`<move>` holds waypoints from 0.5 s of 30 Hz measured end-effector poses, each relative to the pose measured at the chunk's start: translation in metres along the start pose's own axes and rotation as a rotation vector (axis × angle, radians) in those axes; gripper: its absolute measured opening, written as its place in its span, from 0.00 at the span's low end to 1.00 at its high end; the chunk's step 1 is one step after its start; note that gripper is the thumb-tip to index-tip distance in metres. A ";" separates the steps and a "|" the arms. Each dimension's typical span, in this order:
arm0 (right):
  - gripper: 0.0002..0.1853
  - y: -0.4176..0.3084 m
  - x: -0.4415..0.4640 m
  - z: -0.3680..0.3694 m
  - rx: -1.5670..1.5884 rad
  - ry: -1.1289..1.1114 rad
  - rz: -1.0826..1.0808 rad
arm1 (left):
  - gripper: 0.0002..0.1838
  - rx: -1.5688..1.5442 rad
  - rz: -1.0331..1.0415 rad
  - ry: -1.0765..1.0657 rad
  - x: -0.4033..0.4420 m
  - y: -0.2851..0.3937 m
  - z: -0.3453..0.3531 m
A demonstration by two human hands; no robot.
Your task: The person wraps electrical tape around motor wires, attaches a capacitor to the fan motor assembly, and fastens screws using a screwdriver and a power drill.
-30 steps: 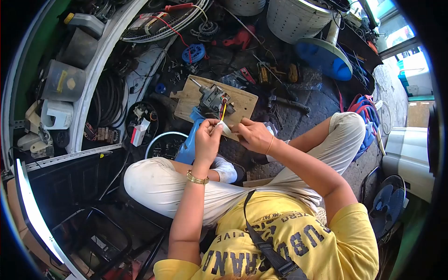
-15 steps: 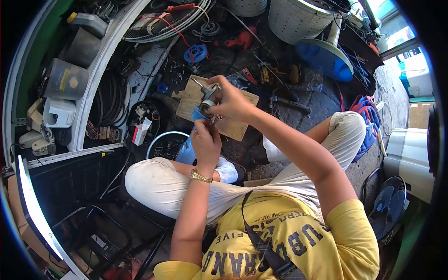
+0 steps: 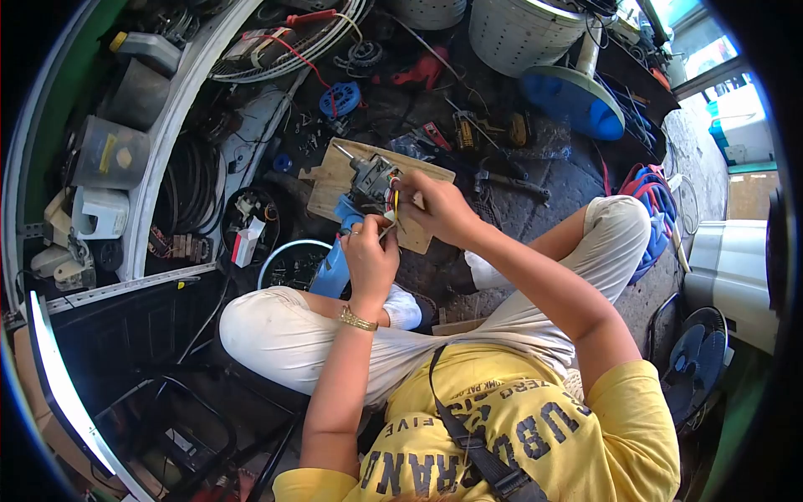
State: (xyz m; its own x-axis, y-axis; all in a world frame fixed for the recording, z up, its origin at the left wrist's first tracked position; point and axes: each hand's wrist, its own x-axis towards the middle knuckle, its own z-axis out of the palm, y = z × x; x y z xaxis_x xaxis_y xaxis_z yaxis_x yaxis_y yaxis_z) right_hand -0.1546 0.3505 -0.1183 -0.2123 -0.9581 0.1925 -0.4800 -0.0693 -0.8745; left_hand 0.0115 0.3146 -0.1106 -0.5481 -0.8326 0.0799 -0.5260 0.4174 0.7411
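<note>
A small electric motor [image 3: 373, 177] with a metal shaft pointing to the upper left sits over the wooden board [image 3: 324, 194]. Below it is the blue plastic neck of a fan stand [image 3: 335, 269]; whether the two are joined is hidden. Red, yellow and white wires [image 3: 396, 199] come off the motor's right end. My left hand [image 3: 372, 253], a gold watch on its wrist, pinches the lower ends of the wires. Just to the right, my right hand [image 3: 439, 207] has its fingertips closed around the wires beside the motor.
A hammer [image 3: 514, 186], a blue spool [image 3: 340, 99] and a red power tool [image 3: 421, 70] lie on the dark floor. A perforated white tub [image 3: 525, 35] and a blue round base [image 3: 577, 100] stand behind. Shelving [image 3: 171, 138] with containers is at left.
My right hand has let go of the motor body and moved right and down to the wires. The motor has turned, so its wires now show. My left hand stays close by.
</note>
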 end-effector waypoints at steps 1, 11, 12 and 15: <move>0.18 -0.001 0.011 0.004 -0.003 0.005 0.001 | 0.06 0.297 0.210 0.073 -0.001 0.004 0.000; 0.29 -0.029 0.066 0.004 -0.667 -0.701 0.333 | 0.08 0.519 0.354 0.067 -0.008 -0.003 0.018; 0.29 -0.026 0.066 0.005 -0.688 -0.724 0.318 | 0.09 0.531 0.378 0.054 -0.008 -0.004 0.020; 0.24 -0.015 0.055 0.001 -0.378 -0.553 0.384 | 0.07 0.390 0.246 0.110 -0.008 -0.008 0.023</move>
State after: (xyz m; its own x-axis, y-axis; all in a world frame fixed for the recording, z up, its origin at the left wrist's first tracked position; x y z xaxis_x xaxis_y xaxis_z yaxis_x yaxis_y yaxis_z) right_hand -0.1585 0.2984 -0.0953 -0.0144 -0.9022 -0.4310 -0.7382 0.3003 -0.6041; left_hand 0.0043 0.3262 -0.1324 -0.6259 -0.7168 0.3074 -0.6057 0.6950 0.3874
